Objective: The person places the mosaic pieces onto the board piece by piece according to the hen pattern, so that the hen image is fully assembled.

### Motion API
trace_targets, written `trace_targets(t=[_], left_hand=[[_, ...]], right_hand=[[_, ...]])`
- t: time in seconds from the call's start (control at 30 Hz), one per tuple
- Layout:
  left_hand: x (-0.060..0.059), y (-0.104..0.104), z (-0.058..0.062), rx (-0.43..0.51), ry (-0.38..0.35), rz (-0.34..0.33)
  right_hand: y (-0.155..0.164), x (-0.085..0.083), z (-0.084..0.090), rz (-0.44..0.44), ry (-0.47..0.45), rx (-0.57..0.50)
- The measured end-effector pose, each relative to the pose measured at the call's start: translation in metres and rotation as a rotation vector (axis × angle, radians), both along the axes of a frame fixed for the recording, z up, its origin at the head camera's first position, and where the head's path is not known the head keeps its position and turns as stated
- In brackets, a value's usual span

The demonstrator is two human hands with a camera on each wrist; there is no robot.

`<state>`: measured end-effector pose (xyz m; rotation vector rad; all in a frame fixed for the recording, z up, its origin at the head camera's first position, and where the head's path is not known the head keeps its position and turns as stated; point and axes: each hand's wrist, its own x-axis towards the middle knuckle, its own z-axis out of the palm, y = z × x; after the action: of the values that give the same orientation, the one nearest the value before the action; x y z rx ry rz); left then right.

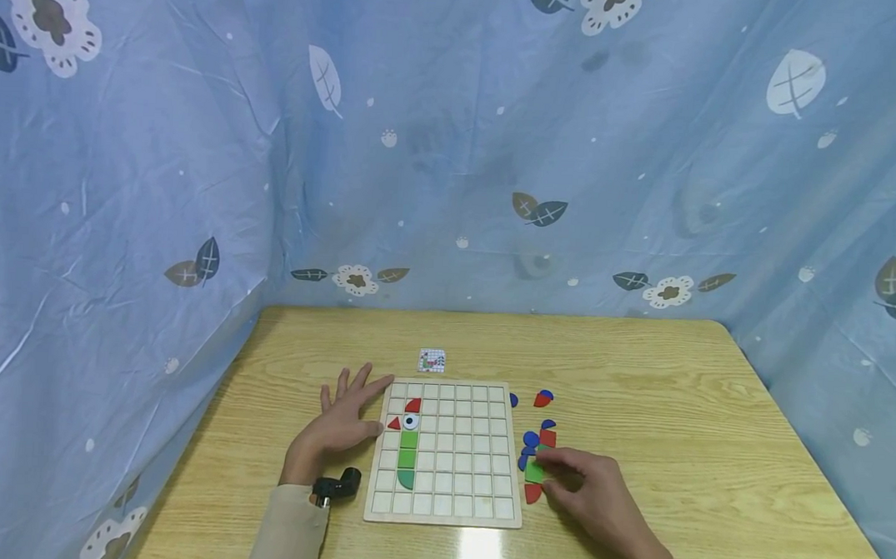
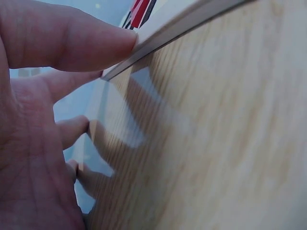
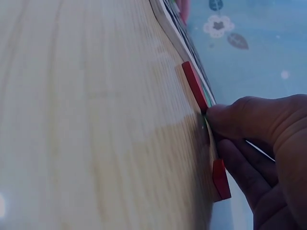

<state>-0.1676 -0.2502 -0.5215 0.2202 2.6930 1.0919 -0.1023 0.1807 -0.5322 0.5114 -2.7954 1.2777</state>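
Note:
A pale wooden grid board [image 1: 470, 472] lies on the table. My left hand [image 1: 344, 421] has its fingers spread at the board's left side, thumb and index fingertip right at the edge. Beyond the board's right side, my right hand [image 1: 592, 494] pinches a green square tile [image 1: 534, 472] between thumb and index finger. A red quarter-round piece [image 1: 532, 493] lies just below that tile, and a red square [image 1: 549, 439] above it. In the grid's left columns sit a red quarter-round [image 1: 413, 406], an eye disc [image 1: 410, 422], a red triangle [image 1: 394, 424], green squares [image 1: 408, 449] and a green quarter-round [image 1: 406, 479].
A small picture card [image 1: 432, 360] lies behind the board. Several blue pieces [image 1: 531, 440] lie along the board's right side, with a red and blue pair [image 1: 544, 399] farther back. A blue patterned curtain [image 1: 461, 147] surrounds the wooden table [image 1: 674, 423].

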Motion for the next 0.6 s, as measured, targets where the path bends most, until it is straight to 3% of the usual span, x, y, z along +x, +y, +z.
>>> trace_targets(t=[0.33,0.6], left_hand=[[-0.0011,-0.0008,-0.0027,-0.004,-0.006,0.001],[-0.0008,-0.0014,-0.0034,-0.015,-0.003,-0.008]], right_hand=[[-0.0049,0.0003,-0.0028,0.019,0.112,0.023],[-0.0064,0.0007,-0.0034,0.037,0.121,0.037]])
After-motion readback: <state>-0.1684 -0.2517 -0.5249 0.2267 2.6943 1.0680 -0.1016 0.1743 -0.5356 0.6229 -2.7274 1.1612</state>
